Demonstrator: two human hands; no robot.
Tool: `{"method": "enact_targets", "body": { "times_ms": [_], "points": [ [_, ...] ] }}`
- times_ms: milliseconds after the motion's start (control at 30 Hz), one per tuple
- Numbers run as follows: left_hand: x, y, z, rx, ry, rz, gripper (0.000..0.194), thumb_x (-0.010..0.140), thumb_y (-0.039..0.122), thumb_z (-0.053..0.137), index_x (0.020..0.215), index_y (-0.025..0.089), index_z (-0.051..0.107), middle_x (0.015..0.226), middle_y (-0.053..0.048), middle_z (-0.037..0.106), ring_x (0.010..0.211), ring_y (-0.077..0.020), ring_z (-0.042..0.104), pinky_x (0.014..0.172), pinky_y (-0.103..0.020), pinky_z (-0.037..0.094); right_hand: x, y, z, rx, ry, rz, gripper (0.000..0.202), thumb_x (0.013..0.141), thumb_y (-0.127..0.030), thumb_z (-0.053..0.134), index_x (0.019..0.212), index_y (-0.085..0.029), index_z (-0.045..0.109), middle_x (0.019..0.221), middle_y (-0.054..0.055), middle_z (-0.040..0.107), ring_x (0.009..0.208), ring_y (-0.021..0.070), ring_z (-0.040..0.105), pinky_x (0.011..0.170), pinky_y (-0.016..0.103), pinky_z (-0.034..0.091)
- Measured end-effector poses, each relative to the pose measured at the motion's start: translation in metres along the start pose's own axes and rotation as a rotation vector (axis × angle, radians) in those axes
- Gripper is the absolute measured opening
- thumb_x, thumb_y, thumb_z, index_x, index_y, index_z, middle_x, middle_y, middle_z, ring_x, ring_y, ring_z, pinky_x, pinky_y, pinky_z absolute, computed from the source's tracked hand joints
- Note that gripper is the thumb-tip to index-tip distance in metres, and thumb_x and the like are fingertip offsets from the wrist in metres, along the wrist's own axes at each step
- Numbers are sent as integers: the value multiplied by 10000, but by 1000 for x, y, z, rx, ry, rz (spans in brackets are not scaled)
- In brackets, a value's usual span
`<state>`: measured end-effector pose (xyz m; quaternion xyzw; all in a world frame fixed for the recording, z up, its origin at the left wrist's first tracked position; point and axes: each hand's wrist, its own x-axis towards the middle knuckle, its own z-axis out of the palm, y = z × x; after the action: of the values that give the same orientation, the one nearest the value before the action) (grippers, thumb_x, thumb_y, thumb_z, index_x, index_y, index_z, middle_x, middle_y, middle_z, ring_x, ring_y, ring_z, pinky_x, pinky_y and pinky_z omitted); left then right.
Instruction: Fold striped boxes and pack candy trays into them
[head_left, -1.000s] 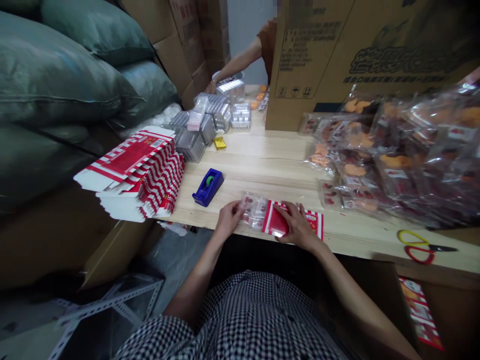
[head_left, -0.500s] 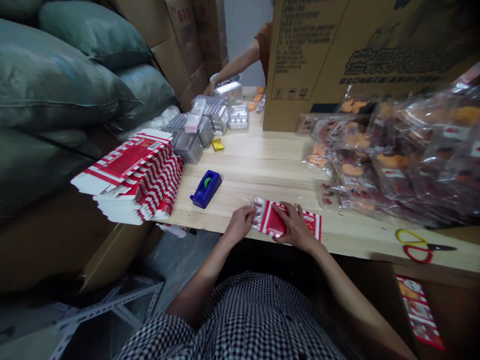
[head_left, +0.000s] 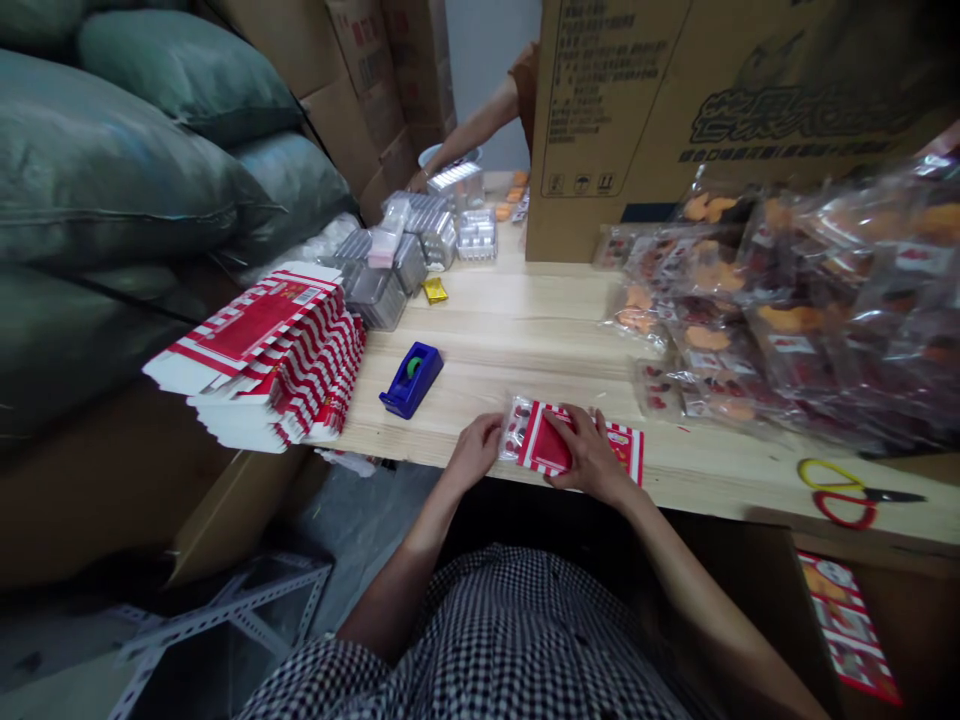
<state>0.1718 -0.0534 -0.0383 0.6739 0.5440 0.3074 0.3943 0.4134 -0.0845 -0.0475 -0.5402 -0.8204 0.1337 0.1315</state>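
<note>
A flat red-and-white striped box (head_left: 627, 446) lies at the table's front edge. From its left end sticks out a clear plastic packet (head_left: 516, 424) with small dark red pieces inside. My left hand (head_left: 475, 450) has its fingers pinched together at the packet's left edge. Spread over the middle of the box is my right hand (head_left: 591, 452), its fingers apart and pressing on the surface. The part of the box under that palm is hidden.
Folded red-and-white boxes (head_left: 262, 340) are stacked left, beside a blue tape dispenser (head_left: 412, 380). Clear trays (head_left: 375, 290) stand behind. Packets (head_left: 787, 320) and scissors (head_left: 855, 493) lie right. A large carton (head_left: 585, 225) stands at the back. Another person's arm (head_left: 476, 125) reaches over the trays.
My left hand has shifted slightly left, and more of the packet's left part shows beside the box. My right hand is in nearly the same place.
</note>
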Motion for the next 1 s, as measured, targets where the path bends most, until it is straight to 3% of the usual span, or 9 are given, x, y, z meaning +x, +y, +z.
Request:
{"method": "enact_targets", "body": {
  "times_ms": [167, 467, 700, 800, 867, 900, 1000],
  "points": [
    [0, 3, 6, -197, -92, -74, 342, 831, 114, 509, 1086, 177, 728, 1170, -84, 707, 1147, -227, 606, 1086, -402, 411, 1, 0, 1, -22, -5, 3, 1015, 618, -427, 781, 1505, -175, 356, 1473, 236, 356, 1414, 403, 313, 1174, 633, 81],
    [26, 5, 15, -569, -463, -151, 429, 682, 118, 549, 1068, 119, 737, 986, -100, 765, 939, -229, 705, 928, -390, 516, 1, -2, 1, -48, 12, 10, 1009, 607, -415, 778, 1496, -160, 375, 1452, 243, 379, 1395, 413, 335, 1167, 636, 108],
    [28, 0, 29, -716, -568, -235, 467, 642, 141, 583, 1083, 100, 733, 969, -119, 765, 946, -246, 708, 953, -408, 492, -3, 7, 3, -33, 22, 9, 1034, 581, -399, 788, 1501, -178, 370, 1458, 238, 371, 1390, 418, 340, 1158, 638, 125],
    [30, 10, 29, -712, -608, -226, 440, 655, 145, 619, 1077, 106, 740, 964, -117, 768, 934, -253, 709, 938, -414, 500, -4, 12, -3, 20, 11, 21, 1038, 573, -393, 802, 1498, -183, 380, 1462, 233, 383, 1391, 421, 347, 1152, 653, 127],
    [32, 26, 18, -634, -562, -137, 397, 710, 160, 630, 1090, 127, 740, 1023, -113, 762, 978, -251, 697, 955, -420, 496, -2, 16, -17, 119, 30, 47, 1010, 600, -407, 801, 1499, -216, 381, 1457, 205, 416, 1375, 408, 381, 1148, 656, 159],
    [32, 36, 9, -575, -486, -63, 373, 754, 174, 623, 1109, 143, 735, 1075, -109, 753, 1020, -246, 683, 977, -421, 486, 0, 19, -28, 197, 59, 60, 989, 620, -416, 798, 1498, -236, 382, 1456, 185, 434, 1366, 393, 400, 1150, 643, 191],
    [31, 69, -26, -419, -66, 180, 320, 890, 232, 565, 1175, 195, 705, 1230, -86, 698, 1160, -215, 623, 1067, -401, 430, 2, 28, -65, 561, 203, 99, 935, 666, -437, 798, 1490, -289, 382, 1497, 114, 445, 1368, 328, 431, 1158, 537, 303]
  ]
}}
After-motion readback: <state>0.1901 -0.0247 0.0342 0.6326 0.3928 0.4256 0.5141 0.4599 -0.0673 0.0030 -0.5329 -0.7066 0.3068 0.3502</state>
